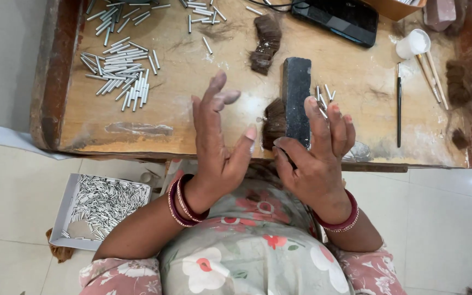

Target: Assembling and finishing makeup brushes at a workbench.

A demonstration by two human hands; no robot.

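My left hand [218, 145] is raised over the near edge of the wooden table [192, 117], palm turned inward, fingers spread and holding nothing. My right hand [315, 153] hovers beside it, fingers loosely curled and apart, nothing visible in it. Between and just beyond the hands lie a dark rectangular block [296, 98] and a tuft of brown hair [273, 121] touching the block's left side. A few small metal tubes [324, 95] lie just right of the block, near my right fingertips.
Heaps of small metal tubes [120, 71] cover the table's left and back. Another brown hair bundle [265, 43], a black device [337, 19], a thin black brush [399, 104], a white cup [413, 43] and wooden sticks [431, 76] lie farther back. A white box of tubes [99, 207] sits on the floor.
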